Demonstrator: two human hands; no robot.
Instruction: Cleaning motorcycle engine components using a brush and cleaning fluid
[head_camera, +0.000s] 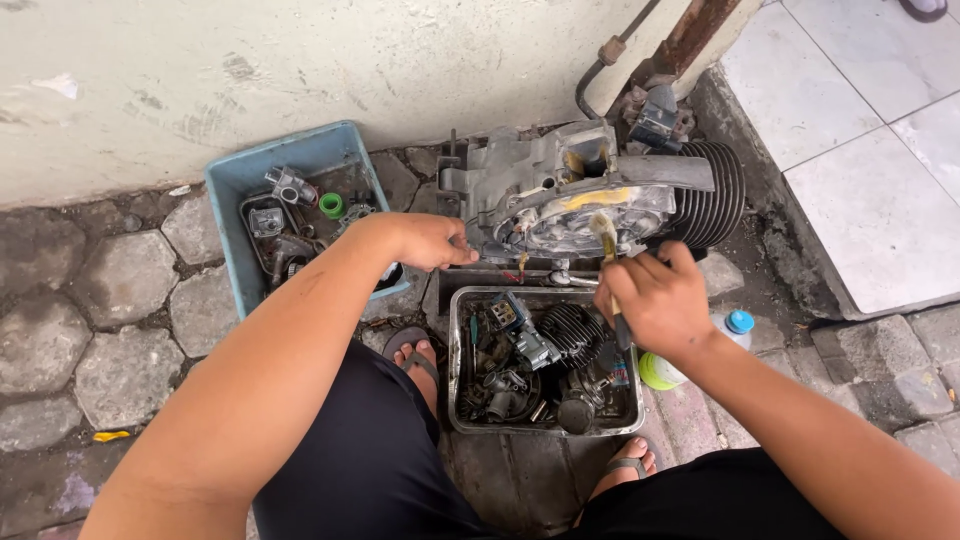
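Head view, looking down over both knees at a paved floor of hexagonal stones. Engine block (580, 195) lying on its side against the wall, just ahead of both hands, finned cylinder (712, 195) pointing right, long axis running left to right across the view. Left hand (425, 240) curled against the block's left end, fingers folded around the casing edge, steadying it; exact grip hidden behind the knuckles. Right hand (655, 300) closed around the handle of a small paintbrush (606, 255), handle upright, bristles up and touching the round side cover (585, 225) near the block's middle. Right hand nearer to that cover; left hand off to the block's left edge.

Metal tray (457, 360) directly below the block, between the two sandalled feet, filled with greasy parts: a second finned cylinder (575, 330), a carburettor-like piece, small fittings. Blue plastic tub (225, 215) to the left of the block, partly under the left forearm, holding more metal parts and a green ring (332, 206). Plastic bottle with a blue cap (738, 322) beside the tray's right edge, just behind the right wrist, next to a yellow-green round container (655, 372). Pale tiled step to the right, rusty pipe and black hose running up the wall behind the block.
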